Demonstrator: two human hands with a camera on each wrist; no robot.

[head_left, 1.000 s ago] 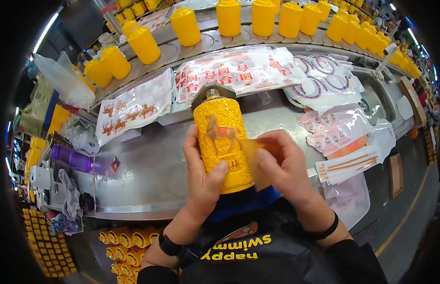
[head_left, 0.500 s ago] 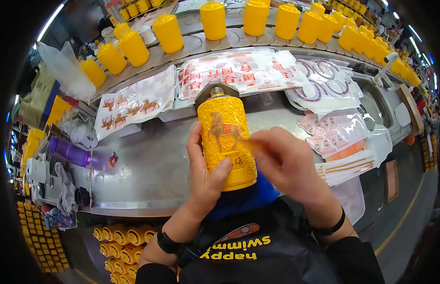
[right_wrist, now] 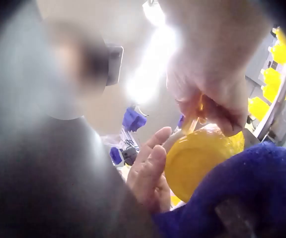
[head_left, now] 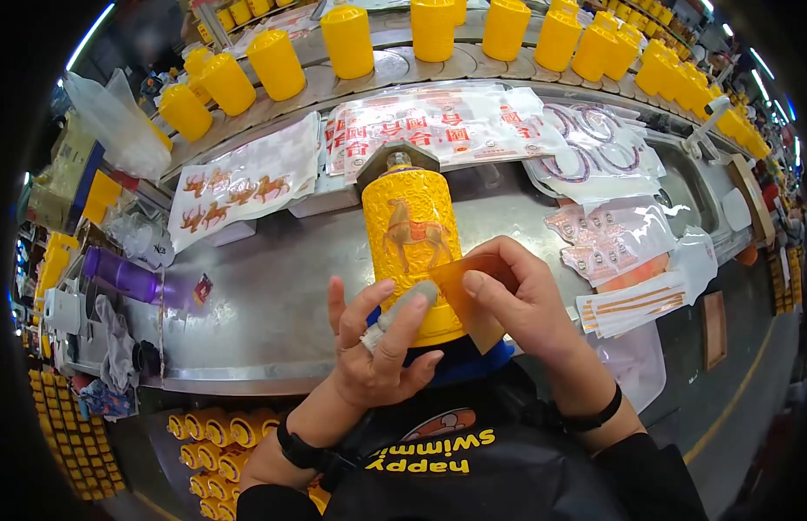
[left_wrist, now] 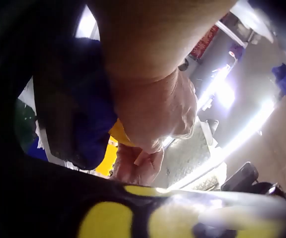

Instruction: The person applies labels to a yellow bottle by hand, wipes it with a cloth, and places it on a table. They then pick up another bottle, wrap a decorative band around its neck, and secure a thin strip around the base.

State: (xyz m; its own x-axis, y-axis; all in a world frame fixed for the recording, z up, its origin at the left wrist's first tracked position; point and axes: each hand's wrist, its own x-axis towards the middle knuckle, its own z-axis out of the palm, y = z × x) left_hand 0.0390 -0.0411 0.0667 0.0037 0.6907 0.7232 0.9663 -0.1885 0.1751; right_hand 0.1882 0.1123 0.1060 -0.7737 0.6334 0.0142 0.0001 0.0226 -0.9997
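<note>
A yellow embossed bottle [head_left: 409,208] with a horse picture lies with its neck against a dark hexagonal piece [head_left: 368,167] and its base over blue cloth [head_left: 499,356]. My left hand [head_left: 368,365] is beside its lower part, fingers spread; a grey-white covering or piece [head_left: 403,311] shows at the fingers, touching or just over the bottle. Thumb and fingers of my right hand [head_left: 533,304] pinch a flat amber sheet [head_left: 468,304], its edge at the bottle's lower right side. The right wrist view shows the bottle's round base [right_wrist: 192,166] below the right hand [right_wrist: 212,94].
Horse transfer sheets [head_left: 238,187], red-lettered sheets [head_left: 429,130] and ring-patterned sheets [head_left: 594,156] lie beyond the metal table [head_left: 247,321]. A purple bottle [head_left: 121,273] lies left, and a sink [head_left: 685,187] is at right. Several yellow bottles [head_left: 347,43] line the conveyor behind.
My left hand has released the bottle's left side and spread its fingers by the lower front. The right hand has moved slightly down with the amber sheet. Bottles on the conveyor have shifted.
</note>
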